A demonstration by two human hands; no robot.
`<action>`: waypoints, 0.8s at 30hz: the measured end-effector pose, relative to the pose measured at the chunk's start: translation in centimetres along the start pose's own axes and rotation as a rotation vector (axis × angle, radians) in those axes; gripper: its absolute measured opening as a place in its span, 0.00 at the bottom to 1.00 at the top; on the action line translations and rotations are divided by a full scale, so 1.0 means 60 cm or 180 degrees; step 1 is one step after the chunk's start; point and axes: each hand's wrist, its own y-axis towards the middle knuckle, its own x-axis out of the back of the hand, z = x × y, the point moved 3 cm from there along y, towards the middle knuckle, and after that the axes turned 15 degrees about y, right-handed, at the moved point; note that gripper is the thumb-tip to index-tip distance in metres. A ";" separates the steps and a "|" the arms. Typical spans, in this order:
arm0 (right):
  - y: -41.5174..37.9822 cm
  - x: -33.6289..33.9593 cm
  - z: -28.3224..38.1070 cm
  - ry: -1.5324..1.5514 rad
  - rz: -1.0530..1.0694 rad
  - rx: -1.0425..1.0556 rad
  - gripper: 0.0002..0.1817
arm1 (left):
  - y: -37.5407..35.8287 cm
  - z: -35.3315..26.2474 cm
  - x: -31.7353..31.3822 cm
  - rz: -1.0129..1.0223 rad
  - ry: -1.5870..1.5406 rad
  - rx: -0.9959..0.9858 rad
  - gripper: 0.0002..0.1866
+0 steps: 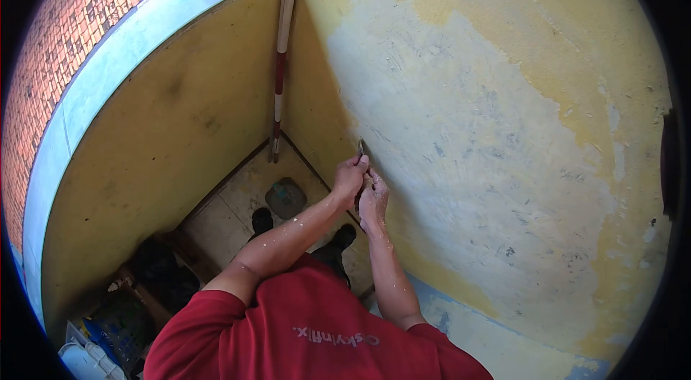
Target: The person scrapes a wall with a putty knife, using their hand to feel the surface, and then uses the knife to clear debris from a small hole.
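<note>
My left hand (348, 180) is closed around a slim scraper (361, 145), whose dark narrow end points up toward the wall. Just beside and below it, my right hand (373, 203) is closed too, its fingers bent near the same tool; the handle is mostly hidden between the hands. Both forearms carry pale flecks. In front of the hands rises a yellow wall (461, 121) with a large whitish patch where the yellow coat is gone. Scratches and small dark marks cover that patch.
A red-and-white pole (279, 78) leans in the corner. On the tiled floor a greyish container (286, 198) stands near my shoes (344, 236). Dark clutter and a pale bucket (86, 360) lie at lower left. Beyond the low wall's ledge (93, 70) is a tiled roof (79, 27).
</note>
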 end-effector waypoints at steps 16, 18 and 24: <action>-0.018 -0.011 -0.014 0.0004 0.0377 -0.0036 0.18 | -0.009 -0.006 0.016 -0.0041 0.0232 -0.0149 0.16; -0.033 0.005 -0.011 0.0860 0.0152 -0.0063 0.19 | -0.020 0.000 0.004 -0.0019 0.0701 -0.0328 0.18; -0.004 -0.004 -0.016 0.0265 0.0244 -0.0346 0.19 | -0.003 -0.019 0.011 -0.0298 0.0556 -0.0470 0.15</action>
